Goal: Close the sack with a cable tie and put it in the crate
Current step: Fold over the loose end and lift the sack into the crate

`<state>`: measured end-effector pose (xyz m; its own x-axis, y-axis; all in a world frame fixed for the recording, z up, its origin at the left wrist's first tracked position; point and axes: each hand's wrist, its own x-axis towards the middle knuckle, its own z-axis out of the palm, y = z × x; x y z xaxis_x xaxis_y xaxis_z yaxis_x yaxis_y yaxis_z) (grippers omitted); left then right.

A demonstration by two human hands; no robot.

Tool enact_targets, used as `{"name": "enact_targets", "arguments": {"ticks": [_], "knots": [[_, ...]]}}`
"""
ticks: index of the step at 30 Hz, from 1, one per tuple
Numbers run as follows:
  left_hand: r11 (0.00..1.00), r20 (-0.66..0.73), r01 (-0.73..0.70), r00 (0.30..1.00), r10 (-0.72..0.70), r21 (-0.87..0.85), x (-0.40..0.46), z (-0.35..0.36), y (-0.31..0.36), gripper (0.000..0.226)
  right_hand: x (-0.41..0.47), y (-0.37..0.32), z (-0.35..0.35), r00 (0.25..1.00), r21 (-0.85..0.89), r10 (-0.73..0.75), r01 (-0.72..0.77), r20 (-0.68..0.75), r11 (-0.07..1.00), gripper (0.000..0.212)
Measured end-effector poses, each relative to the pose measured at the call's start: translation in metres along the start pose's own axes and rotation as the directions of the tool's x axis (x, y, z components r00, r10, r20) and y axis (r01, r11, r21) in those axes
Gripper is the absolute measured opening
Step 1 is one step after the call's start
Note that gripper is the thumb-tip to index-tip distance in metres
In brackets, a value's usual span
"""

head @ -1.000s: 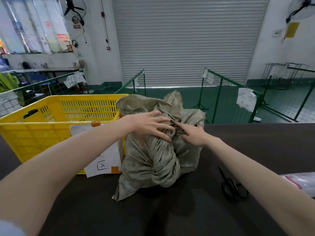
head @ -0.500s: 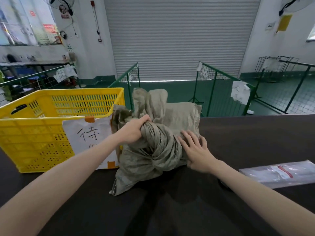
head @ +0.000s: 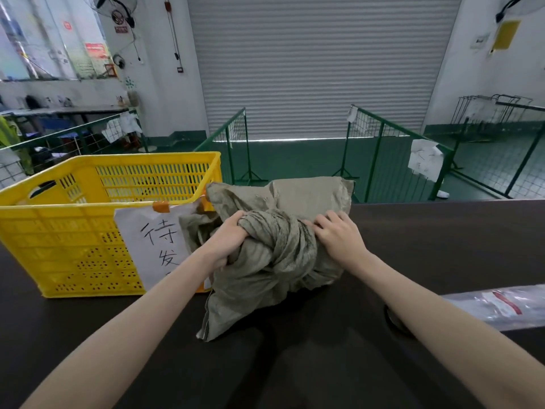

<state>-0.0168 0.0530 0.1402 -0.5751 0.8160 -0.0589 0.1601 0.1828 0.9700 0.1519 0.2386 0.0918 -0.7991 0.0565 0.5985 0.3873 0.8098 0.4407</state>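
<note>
A grey-green woven sack (head: 274, 255) lies on the dark table (head: 442, 246), its neck twisted into a thick bunch pointing left. My left hand (head: 228, 240) is closed around that bunched neck. My right hand (head: 336, 236) lies flat on the sack's right side, fingers spread and pressing on it. The yellow slatted crate (head: 73, 231) stands just left of the sack, touching it, with a white handwritten paper sign (head: 156, 240) taped to its front. No cable tie is visible on the sack.
A clear plastic packet (head: 498, 305) lies at the right edge of the table. A dark object (head: 393, 318), partly hidden by my right forearm, rests near it. Green wire fences (head: 383, 149) and a shut roller door stand beyond the table.
My left hand went from resting on the sack to gripping its twisted neck. My right hand shifted onto the sack's right side. The sack has flattened and sits lower.
</note>
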Motion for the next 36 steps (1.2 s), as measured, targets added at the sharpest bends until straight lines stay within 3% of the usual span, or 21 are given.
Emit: {"name": "enact_targets", "arguments": {"ticks": [3, 7, 11, 15, 17, 20, 24, 26, 29, 32, 34, 36], "knots": [[0.976, -0.093, -0.020, 0.996, -0.001, -0.218, 0.003, 0.002, 0.021, 0.020, 0.029, 0.013, -0.014, 0.998, 0.052, 0.056, -0.054, -0.025, 0.997, 0.019], [0.855, -0.101, -0.044, 0.995, -0.010, -0.517, 0.010, -0.011, 0.069, 0.023, 0.076, 0.050, -0.036, 0.963, 0.189, 0.270, -0.265, -0.001, 0.946, 0.012], [0.793, -0.048, -0.022, 0.999, -0.010, -0.608, 0.019, -0.024, 0.128, 0.028, 0.120, 0.077, -0.053, 0.902, 0.280, 0.415, -0.432, 0.122, 0.857, 0.026], [0.750, -0.032, 0.013, 0.998, -0.046, -0.661, 0.026, -0.018, 0.154, 0.029, 0.135, 0.084, -0.053, 0.872, 0.292, 0.402, -0.476, 0.280, 0.830, 0.029], [0.794, -0.046, 0.006, 0.998, -0.043, -0.608, 0.022, -0.009, 0.155, 0.031, 0.132, 0.084, -0.045, 0.849, 0.325, 0.412, -0.513, 0.331, 0.795, 0.031], [0.864, -0.201, -0.007, 0.974, -0.109, -0.504, 0.017, 0.004, 0.133, 0.037, 0.115, 0.076, -0.028, 0.812, 0.358, 0.417, -0.563, 0.409, 0.745, 0.032], [0.803, -0.229, 0.070, 0.941, -0.251, -0.592, 0.068, -0.013, 0.064, 0.053, 0.090, 0.070, -0.013, 0.778, 0.373, 0.394, -0.595, 0.489, 0.711, 0.025], [0.798, -0.282, 0.024, 0.929, -0.241, -0.602, 0.078, -0.025, 0.040, 0.046, 0.081, 0.070, -0.012, 0.773, 0.411, 0.344, -0.592, 0.532, 0.693, 0.024], [0.942, -0.423, -0.086, 0.904, -0.063, -0.324, 0.031, -0.022, 0.057, 0.035, 0.068, 0.065, -0.021, 0.808, 0.526, 0.208, -0.530, 0.551, 0.665, 0.028], [0.981, -0.290, -0.192, 0.941, 0.174, -0.036, 0.013, -0.029, 0.054, 0.054, 0.052, 0.058, -0.039, 0.773, 0.531, 0.073, -0.497, 0.630, 0.686, 0.046], [0.983, -0.150, -0.172, 0.972, 0.181, 0.068, 0.003, -0.037, 0.051, 0.060, 0.042, 0.058, -0.047, 0.761, 0.521, 0.028, -0.469, 0.648, 0.713, 0.058], [0.978, -0.018, -0.112, 0.993, 0.117, 0.175, -0.003, -0.044, 0.051, 0.052, 0.037, 0.060, -0.051, 0.763, 0.531, 0.019, -0.468, 0.646, 0.706, 0.061]]}}
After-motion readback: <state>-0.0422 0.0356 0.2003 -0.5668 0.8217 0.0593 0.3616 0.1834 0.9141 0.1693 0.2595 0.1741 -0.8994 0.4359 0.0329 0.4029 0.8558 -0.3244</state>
